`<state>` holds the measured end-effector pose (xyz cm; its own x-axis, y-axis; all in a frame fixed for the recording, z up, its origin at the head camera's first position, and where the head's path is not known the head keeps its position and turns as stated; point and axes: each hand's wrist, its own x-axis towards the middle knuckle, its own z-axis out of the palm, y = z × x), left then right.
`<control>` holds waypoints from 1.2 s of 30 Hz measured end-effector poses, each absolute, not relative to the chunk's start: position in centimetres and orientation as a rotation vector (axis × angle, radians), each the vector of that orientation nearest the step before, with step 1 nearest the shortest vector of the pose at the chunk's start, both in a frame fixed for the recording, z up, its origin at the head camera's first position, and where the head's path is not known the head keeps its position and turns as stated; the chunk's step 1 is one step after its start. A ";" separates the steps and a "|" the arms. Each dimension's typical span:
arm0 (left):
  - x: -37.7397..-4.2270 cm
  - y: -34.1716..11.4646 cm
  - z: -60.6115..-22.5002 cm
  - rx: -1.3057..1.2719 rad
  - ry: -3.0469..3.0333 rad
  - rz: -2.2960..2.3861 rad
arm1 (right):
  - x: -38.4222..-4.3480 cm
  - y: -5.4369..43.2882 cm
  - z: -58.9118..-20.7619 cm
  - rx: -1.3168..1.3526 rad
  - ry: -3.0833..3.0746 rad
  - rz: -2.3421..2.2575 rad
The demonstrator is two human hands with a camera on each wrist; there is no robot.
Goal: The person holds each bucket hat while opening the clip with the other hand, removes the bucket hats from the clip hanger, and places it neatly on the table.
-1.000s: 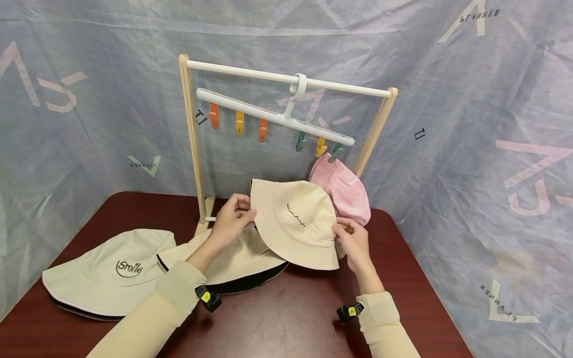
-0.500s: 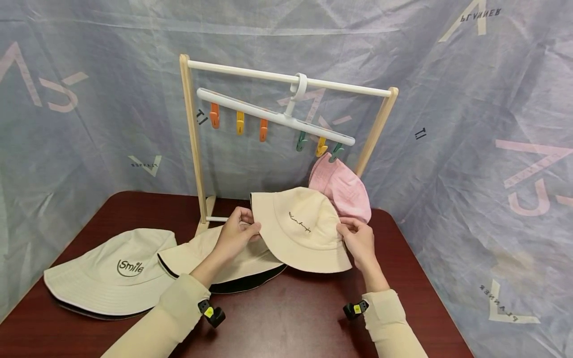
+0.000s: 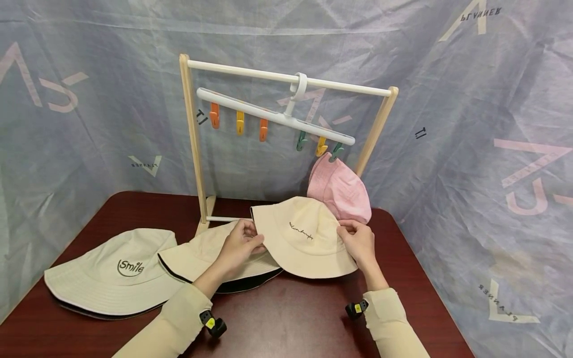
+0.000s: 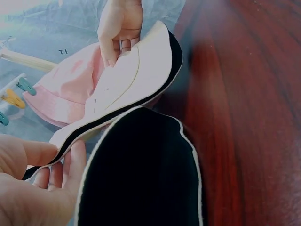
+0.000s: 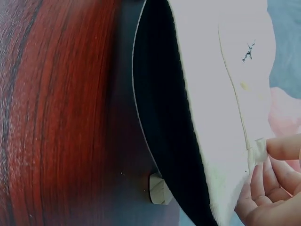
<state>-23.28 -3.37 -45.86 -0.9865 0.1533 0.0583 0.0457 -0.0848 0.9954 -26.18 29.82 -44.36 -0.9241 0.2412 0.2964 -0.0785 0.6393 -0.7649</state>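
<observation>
Between both hands is a cream bucket hat [image 3: 304, 238] with dark script on its crown and a black lining. My left hand [image 3: 239, 246] pinches the left edge of its brim, thumb in front and fingers behind, as the left wrist view [image 4: 42, 174] also shows. On the other side my right hand [image 3: 358, 241] pinches the fabric near the crown seam; the right wrist view shows the thumb and fingers [image 5: 284, 146] on that fold. A second cream bucket hat [image 3: 201, 251] lies beneath my left hand, its black underside showing. Behind the held hat hangs a pink bucket hat [image 3: 342, 191].
A wooden rack [image 3: 192, 144] carries a white hanger [image 3: 268, 114] with orange, yellow and green clips; a green clip [image 3: 335, 151] meets the pink hat's brim. Left on the dark red table [image 3: 286, 323] lies a pale hat [image 3: 121, 273] marked "Smile". A grey curtain [image 3: 470, 199] surrounds the table.
Both hands have lowered the cream hat towards the table and shifted it slightly right, tilting its brim further to face front. The pink hat and the rack have stayed put.
</observation>
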 end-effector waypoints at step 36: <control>-23.0 -2.5 -47.5 0.256 2.255 1.816 | -28.3 32.1 -44.8 0.108 -2.653 0.847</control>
<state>-23.01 -2.54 -47.49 -0.9572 0.2803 -0.0723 -0.0109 0.2147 0.9766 -28.25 32.11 -44.75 -0.9348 0.0339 0.3535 -0.1772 0.8181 -0.5472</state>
